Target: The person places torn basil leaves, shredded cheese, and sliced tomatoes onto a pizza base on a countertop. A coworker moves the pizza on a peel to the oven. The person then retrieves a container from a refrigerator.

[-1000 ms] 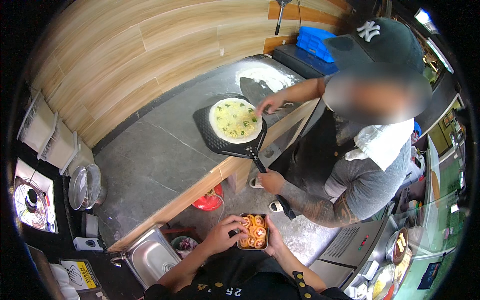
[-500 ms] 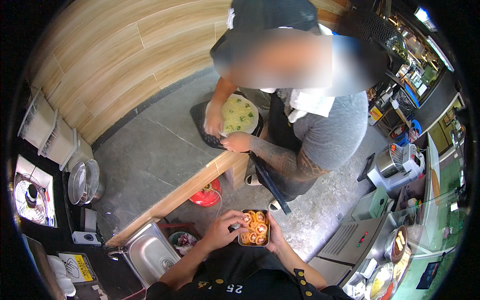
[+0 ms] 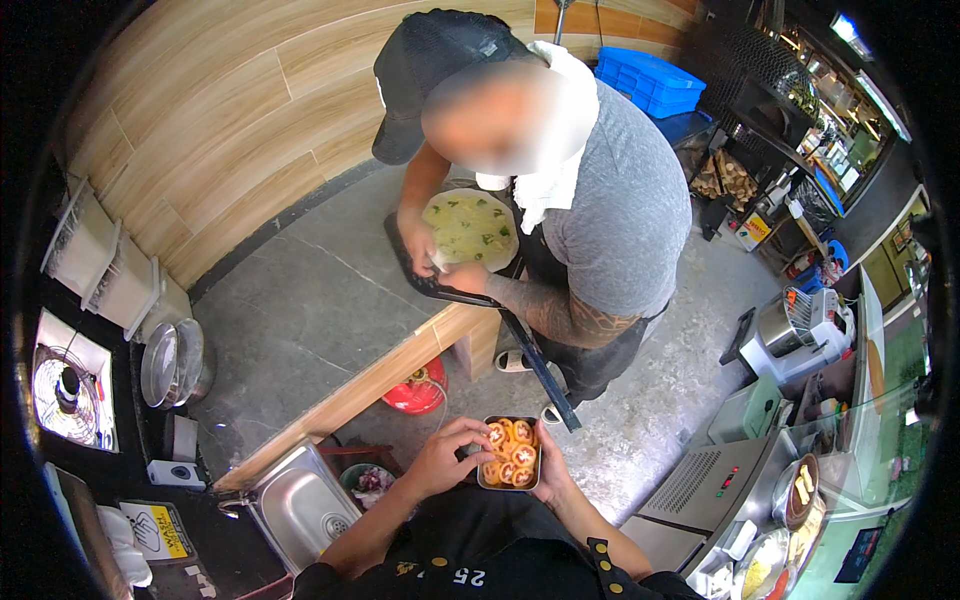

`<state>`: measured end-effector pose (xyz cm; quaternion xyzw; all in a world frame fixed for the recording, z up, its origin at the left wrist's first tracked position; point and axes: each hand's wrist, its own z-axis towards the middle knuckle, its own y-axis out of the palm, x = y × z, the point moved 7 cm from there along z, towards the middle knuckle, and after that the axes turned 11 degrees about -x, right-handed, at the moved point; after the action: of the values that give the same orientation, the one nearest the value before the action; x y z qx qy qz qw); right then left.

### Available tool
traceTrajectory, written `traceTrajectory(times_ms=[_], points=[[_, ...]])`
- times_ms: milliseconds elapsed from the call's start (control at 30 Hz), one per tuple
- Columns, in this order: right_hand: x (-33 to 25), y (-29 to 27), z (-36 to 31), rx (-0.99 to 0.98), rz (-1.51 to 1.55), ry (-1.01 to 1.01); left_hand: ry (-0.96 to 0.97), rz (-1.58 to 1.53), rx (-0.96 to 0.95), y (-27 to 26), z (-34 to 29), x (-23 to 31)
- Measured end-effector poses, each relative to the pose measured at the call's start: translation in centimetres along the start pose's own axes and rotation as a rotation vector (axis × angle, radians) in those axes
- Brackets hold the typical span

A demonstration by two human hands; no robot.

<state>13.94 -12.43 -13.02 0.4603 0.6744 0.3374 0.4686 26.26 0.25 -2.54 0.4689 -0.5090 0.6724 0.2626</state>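
Observation:
A small square metal tray of round orange-red tomato slices is held in front of my apron. My right hand grips the tray along its right side, thumb up by the far corner. Over the left side of the tray my left hand is curled, its fingertips and thumb drawn together at the slices. What lies between those fingertips is too small to make out. Beyond the tray, a co-worker in a grey shirt bends over a pale round pizza with green leaves, both hands at its near-left edge, on a black perforated peel.
A dark grey counter with a wooden edge runs ahead to the left. The peel's handle juts off it toward me. A steel sink is at my left, a red gas cylinder under the counter. At right stand a mixer and refrigerated cabinet.
The co-worker's head and torso have shifted left and lower over the pizza, uncovering blue crates behind. My hands and the tray stay almost in place.

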Motion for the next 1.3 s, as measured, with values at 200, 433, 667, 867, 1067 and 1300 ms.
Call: traceTrajectory(times_ms=[200, 433, 667, 867, 1067, 1300], points=[[-0.07, -0.08, 0.30, -0.025, 0.012, 0.002, 0.004, -0.002, 0.010, -0.27, 0.33, -0.39], [-0.09, -0.20, 0.56, -0.001, 0.011, 0.004, 0.031, 0.033, 0.008, -0.56, 0.45, -0.71], [-0.05, -0.36, 0.65, 0.019, 0.015, 0.007, 0.014, 0.030, -0.002, -0.45, 0.41, -0.91], [-0.12, -0.53, 0.59, 0.030, 0.005, 0.003, 0.011, 0.026, -0.008, -0.26, 0.56, -0.79], [-0.14, -0.47, 0.64, 0.018, 0.009, 0.002, 0.009, 0.027, -0.014, -0.34, 0.69, -0.73], [-0.22, -0.85, 0.57, 0.047, -0.006, 0.005, 0.019, 0.032, -0.008, -0.39, 0.87, -0.77]])
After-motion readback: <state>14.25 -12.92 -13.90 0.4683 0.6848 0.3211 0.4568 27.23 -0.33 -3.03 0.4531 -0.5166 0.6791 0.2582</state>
